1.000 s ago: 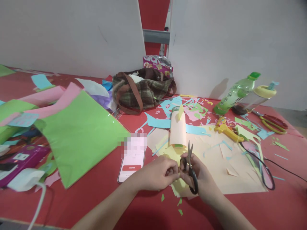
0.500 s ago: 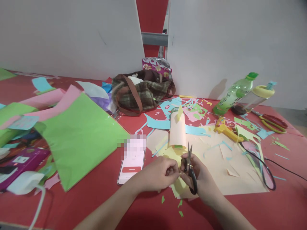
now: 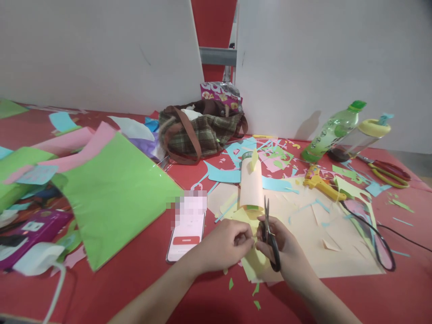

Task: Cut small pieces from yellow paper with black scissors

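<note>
My right hand grips black-handled scissors, blades pointing away from me and nearly closed. My left hand pinches a small piece of paper right at the scissors, fingertips touching the right hand; the piece itself is mostly hidden. Beneath both hands lie yellow paper and a large peach sheet. Just beyond the scissor tips lies a jar wrapped in peach paper. A phone rests left of my left hand.
A big green sheet and pink sheets cover the left. A plaid bag sits at the back, a green bottle, a yellow-lidded bottle, red scissors, a yellow glue gun and its black cable to the right. Paper scraps lie all around.
The scissor blades have closed slightly and the hands have stayed together; the view has shifted a little.
</note>
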